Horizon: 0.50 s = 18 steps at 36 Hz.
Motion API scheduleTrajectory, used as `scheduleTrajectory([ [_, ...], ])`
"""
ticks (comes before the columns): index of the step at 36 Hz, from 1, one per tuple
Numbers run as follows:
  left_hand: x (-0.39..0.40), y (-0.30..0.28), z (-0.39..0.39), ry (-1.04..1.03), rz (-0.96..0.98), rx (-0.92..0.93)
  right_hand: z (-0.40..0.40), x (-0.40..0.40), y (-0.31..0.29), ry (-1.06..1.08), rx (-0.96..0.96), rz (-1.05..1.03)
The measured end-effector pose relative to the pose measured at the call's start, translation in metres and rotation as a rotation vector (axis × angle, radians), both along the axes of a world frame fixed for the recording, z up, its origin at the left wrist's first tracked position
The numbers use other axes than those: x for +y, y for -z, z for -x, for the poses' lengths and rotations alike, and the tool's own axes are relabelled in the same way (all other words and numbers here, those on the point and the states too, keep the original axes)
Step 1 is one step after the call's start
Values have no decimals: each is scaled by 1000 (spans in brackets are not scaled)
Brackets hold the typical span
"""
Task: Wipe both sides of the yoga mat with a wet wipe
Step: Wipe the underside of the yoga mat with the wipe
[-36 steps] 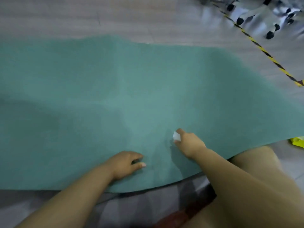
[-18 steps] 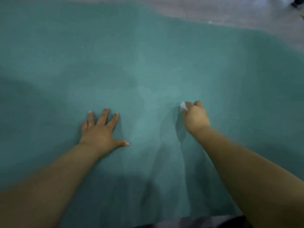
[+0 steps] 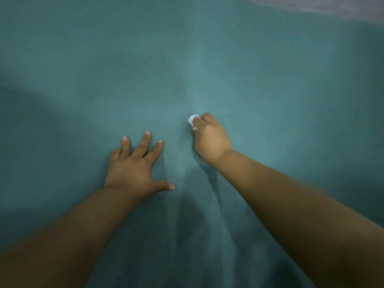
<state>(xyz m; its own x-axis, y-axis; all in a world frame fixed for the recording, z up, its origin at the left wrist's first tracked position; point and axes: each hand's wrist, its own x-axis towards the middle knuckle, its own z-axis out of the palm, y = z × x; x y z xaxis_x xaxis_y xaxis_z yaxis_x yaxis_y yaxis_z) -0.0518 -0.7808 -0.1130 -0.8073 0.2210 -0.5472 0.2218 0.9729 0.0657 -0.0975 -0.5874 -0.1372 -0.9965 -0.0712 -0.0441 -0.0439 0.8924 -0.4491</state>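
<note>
A teal yoga mat (image 3: 270,80) lies flat and fills almost the whole view. My right hand (image 3: 209,140) is closed around a small white wet wipe (image 3: 192,119), which sticks out past the fingers and presses on the mat near its middle. My left hand (image 3: 137,165) rests palm down on the mat just left of it, fingers spread. Most of the wipe is hidden inside the fist.
A strip of grey floor (image 3: 332,7) shows beyond the mat's far edge at the top right. My two forearms reach in from the bottom corners and cast shadows on the mat.
Both hands have reached farther out over the mat. The left hand went from curled to flat with spread fingers. The view has closed in, and the knee and near edge have dropped out.
</note>
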Motion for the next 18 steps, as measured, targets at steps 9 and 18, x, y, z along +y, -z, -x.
scheduleTrajectory([
  [9, -5, -5, 1, 70, 34, -38, 4, 72, -6, -56, 24, -200],
  [18, -3, -1, 1, 45, 43, -17, -24, -21, 4, 33, 32, -36],
])
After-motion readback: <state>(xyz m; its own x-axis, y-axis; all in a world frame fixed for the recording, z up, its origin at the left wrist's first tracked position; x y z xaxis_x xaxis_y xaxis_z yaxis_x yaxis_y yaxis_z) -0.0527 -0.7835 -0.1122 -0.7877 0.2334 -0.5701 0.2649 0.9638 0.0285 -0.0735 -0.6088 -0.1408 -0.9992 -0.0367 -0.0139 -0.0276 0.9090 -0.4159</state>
